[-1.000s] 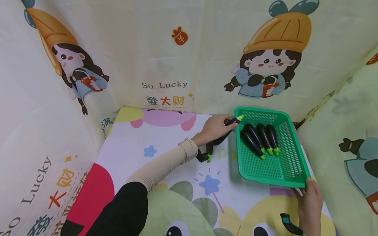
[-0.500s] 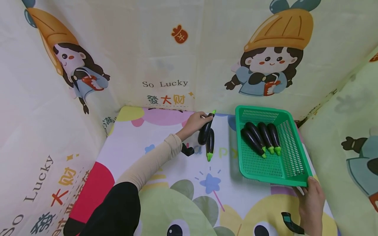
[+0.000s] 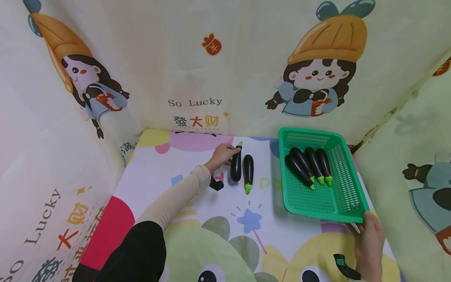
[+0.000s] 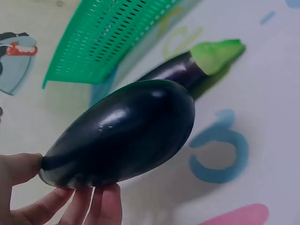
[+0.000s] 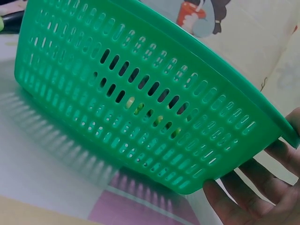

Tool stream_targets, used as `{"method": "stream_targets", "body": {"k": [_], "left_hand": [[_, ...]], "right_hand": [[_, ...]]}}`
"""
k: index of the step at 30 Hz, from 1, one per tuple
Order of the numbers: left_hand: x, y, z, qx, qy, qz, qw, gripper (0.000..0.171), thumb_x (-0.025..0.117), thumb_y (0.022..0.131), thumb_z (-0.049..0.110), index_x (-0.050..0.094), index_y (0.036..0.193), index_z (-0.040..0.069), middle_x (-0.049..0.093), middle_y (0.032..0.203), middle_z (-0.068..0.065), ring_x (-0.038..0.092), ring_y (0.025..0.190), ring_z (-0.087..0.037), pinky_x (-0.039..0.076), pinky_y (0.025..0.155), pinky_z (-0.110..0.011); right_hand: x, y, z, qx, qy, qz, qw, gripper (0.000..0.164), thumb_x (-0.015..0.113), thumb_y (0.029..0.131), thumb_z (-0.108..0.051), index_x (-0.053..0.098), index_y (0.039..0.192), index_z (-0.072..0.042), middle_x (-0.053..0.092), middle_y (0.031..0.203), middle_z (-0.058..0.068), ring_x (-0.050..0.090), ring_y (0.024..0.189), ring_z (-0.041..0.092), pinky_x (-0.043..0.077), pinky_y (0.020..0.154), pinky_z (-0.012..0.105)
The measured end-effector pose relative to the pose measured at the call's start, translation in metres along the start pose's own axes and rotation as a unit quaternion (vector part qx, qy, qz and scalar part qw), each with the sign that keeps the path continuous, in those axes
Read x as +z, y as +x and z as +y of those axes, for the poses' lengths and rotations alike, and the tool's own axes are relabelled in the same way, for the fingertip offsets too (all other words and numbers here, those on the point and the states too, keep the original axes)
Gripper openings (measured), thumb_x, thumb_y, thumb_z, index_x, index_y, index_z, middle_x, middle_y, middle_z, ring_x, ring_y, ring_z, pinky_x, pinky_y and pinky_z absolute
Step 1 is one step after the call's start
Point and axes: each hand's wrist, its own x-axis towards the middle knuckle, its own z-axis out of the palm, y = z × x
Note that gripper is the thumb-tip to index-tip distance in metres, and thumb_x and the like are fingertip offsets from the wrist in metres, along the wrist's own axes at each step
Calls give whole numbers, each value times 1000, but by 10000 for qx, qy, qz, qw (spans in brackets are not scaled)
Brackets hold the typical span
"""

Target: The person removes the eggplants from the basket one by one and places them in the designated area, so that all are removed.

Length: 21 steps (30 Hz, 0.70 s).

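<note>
My left hand (image 3: 222,155) pinches a dark purple eggplant (image 3: 236,167) near its green stem, thumb on one side and fingers on the other. In the left wrist view this eggplant (image 4: 126,131) points its rounded end away from the hand and overlaps a second eggplant (image 4: 216,57) behind it. That second eggplant (image 3: 248,169) lies on the printed cloth just right of the held one, stem toward me. My right hand (image 3: 370,237) grips the near right corner of a green plastic basket (image 3: 327,214), thumb at the rim, fingers (image 5: 255,183) under the corner.
Several eggplants (image 3: 310,164) lie side by side in the basket, toward its left, stems facing me. The cloth (image 3: 208,196) with cartoon prints covers the table. Cream printed sheets (image 3: 197,70) stand close around the back and sides.
My left hand has moved left from the basket's edge, carrying the eggplant to beside the one on the cloth. The eggplant has swung more upright. My right hand stays at the basket's corner.
</note>
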Motion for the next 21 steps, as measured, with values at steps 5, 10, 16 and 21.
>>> {"method": "stream_targets", "body": {"k": [5, 10, 16, 21], "left_hand": [[3, 1, -15, -36, 152, -38, 9999, 46, 67, 102, 40, 71, 128, 2, 71, 108, -13, 68, 79, -19, 63, 70, -33], [7, 2, -20, 82, 266, -13, 9996, 45, 67, 102, 40, 73, 125, 2, 72, 104, -11, 69, 82, -23, 63, 74, -37], [13, 7, -26, 36, 513, 224, 9984, 40, 68, 101, 37, 75, 122, 4, 71, 90, -8, 67, 67, -22, 58, 58, -29], [20, 14, -31, -69, 826, 392, 9958, 40, 66, 103, 38, 74, 125, 5, 72, 95, -7, 60, 59, -14, 49, 51, -23]], "right_hand": [[0, 0, 3, 28, -8, 115, 9999, 25, 66, 103, -31, 72, 122, -16, 75, 102, -8, 72, 87, 5, 60, 60, 26], [1, 0, 3, -23, -23, 148, 9999, 25, 67, 103, -32, 73, 120, -15, 76, 101, -8, 71, 86, 6, 60, 60, 26], [1, 0, 4, -82, -3, 81, 9999, 27, 67, 103, -32, 72, 122, -14, 76, 101, -7, 71, 88, 6, 59, 63, 25], [0, 0, 2, -23, -44, 65, 10000, 29, 66, 103, -33, 71, 126, -16, 74, 104, -8, 70, 89, 5, 59, 64, 25]]}}
